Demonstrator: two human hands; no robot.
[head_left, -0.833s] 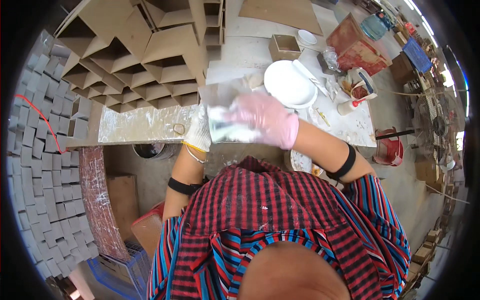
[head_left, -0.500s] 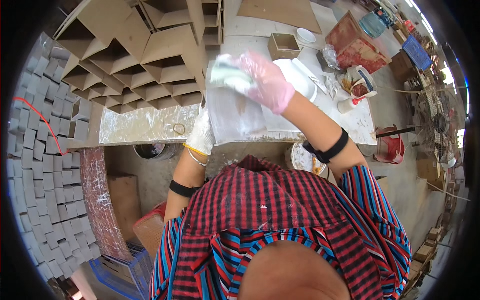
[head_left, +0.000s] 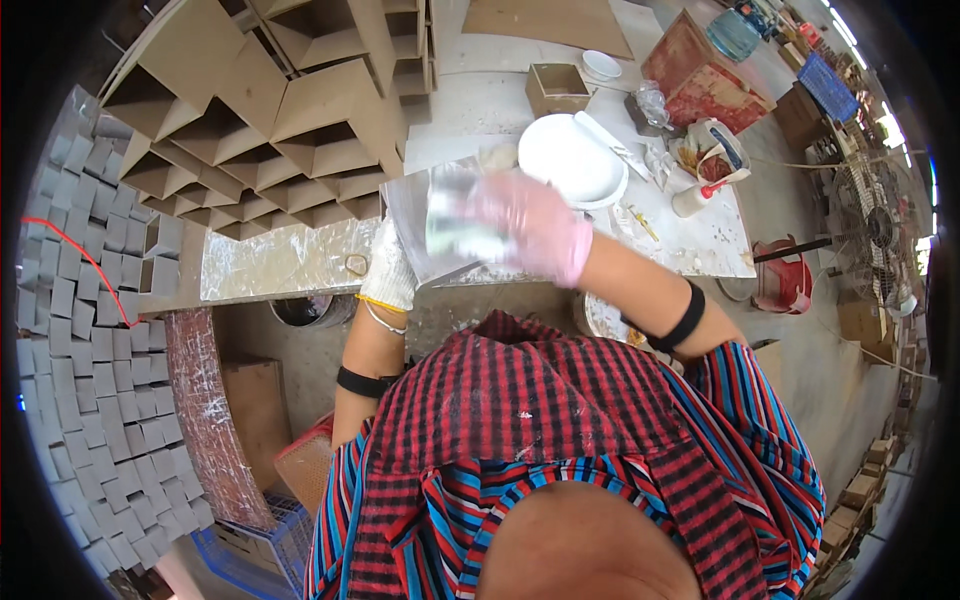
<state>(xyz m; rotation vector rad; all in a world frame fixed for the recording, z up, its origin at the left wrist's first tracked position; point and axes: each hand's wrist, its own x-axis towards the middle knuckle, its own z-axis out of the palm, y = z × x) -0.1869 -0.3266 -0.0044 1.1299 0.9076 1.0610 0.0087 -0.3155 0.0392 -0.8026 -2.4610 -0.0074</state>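
My left hand [head_left: 389,268], in a white knit glove with a yellow cuff edge, grips the left edge of a flat grey-white panel [head_left: 404,210] at the front of the table; its fingertips are partly hidden. My right hand [head_left: 540,228], in a thin pink see-through glove, is closed on a pale green and white pad, a sponge or folded cloth [head_left: 440,222], against the panel's face. Motion smears this hand and the pad. Just beyond it lies a round white dish [head_left: 568,160] with white paste-like stuff in it and a flat white strip across its rim.
Stacked open cardboard boxes [head_left: 325,110] rise at the left of the worktable [head_left: 690,245]. Farther back are a small open box [head_left: 557,90], a white bowl [head_left: 601,66] and a red crate [head_left: 705,75]. A white bottle [head_left: 690,202] with a red top stands at right. Grey boxes [head_left: 100,400] pile up far left.
My right hand has come nearer to me with the pad, down over the panel. The panel has tilted, and the white dish shows more fully.
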